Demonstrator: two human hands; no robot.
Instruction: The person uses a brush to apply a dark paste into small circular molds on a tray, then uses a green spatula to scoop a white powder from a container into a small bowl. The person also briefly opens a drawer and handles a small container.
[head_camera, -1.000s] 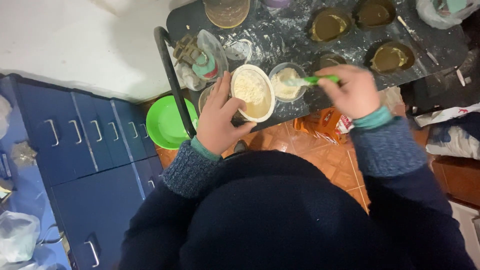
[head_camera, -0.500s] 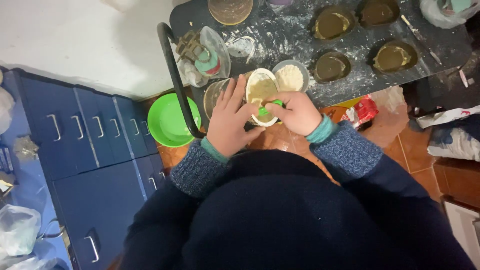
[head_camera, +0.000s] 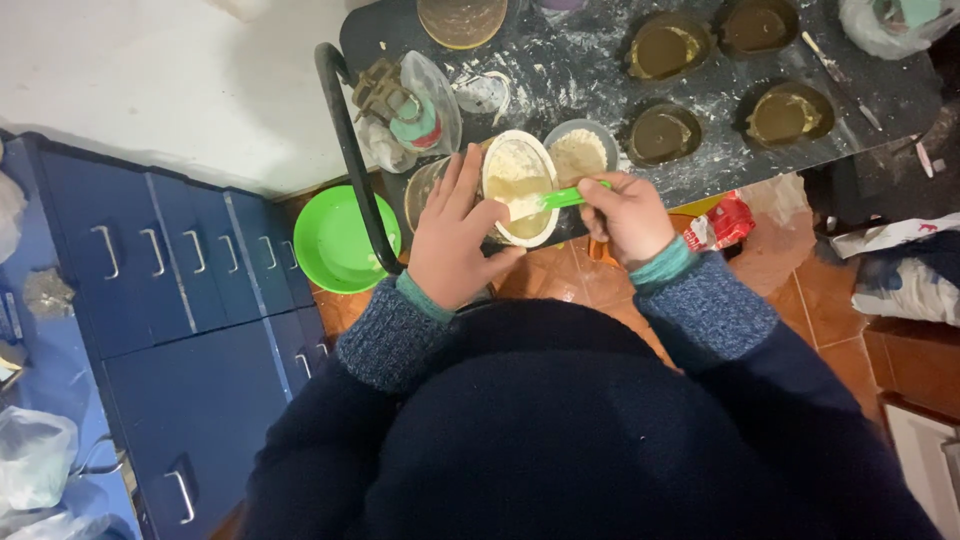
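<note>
Container: a round white tub (head_camera: 519, 187) of pale, crumbly batter or dough, tilted toward the person at the near edge of a dark, flour-dusted table (head_camera: 600, 70).
Left hand: the left hand (head_camera: 453, 243) cups the tub's left side from below, fingers curled against its wall.
Spoon: a green plastic spoon (head_camera: 557, 199) lies nearly level, handle to the right, its tip inside the tub and touching the mix.
Right hand: the right hand (head_camera: 627, 215) pinches the spoon's handle in closed fingers, just to the right of the tub.
Key relation: the tub's contents lie to the left of the spoon grip, along the spoon's long axis.
Nearby: a smaller bowl (head_camera: 579, 152) of similar mix touches the tub's far right; four brown filled moulds (head_camera: 664, 133) sit farther back.
Left of the table: a clear lidded jar (head_camera: 418, 108), a black curved bar (head_camera: 350, 150), a green bowl (head_camera: 340, 240) lower down, blue drawers (head_camera: 170, 260).
</note>
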